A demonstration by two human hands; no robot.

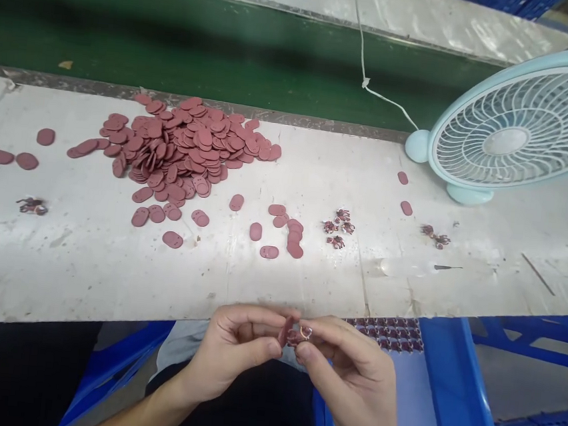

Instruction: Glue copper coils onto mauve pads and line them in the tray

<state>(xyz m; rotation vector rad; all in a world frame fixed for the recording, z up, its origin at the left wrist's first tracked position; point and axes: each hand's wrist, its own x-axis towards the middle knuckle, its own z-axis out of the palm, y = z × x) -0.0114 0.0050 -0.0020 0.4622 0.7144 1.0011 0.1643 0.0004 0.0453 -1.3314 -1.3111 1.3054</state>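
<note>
Just off the table's near edge, my left hand (235, 349) pinches a dark red oval disc (286, 331) on edge between thumb and fingers. Facing it, my right hand (353, 374) grips a small dark red figurine (298, 335) with a pale, shiny band. The figurine meets the disc's face; whether they are joined I cannot tell. Several similar figurines (337, 228) lie on the table beyond my hands. A large heap of the oval discs (185, 143) spreads over the table at the left, with loose discs (269, 252) nearer.
A pale blue fan (506, 141) stands at the right, its white cord (364, 60) running back across a green belt (279, 58). Below the white table (107, 276), a blue crate (466, 405) holds rows of figurines (393, 334). A thin stick (538, 274) lies at the right.
</note>
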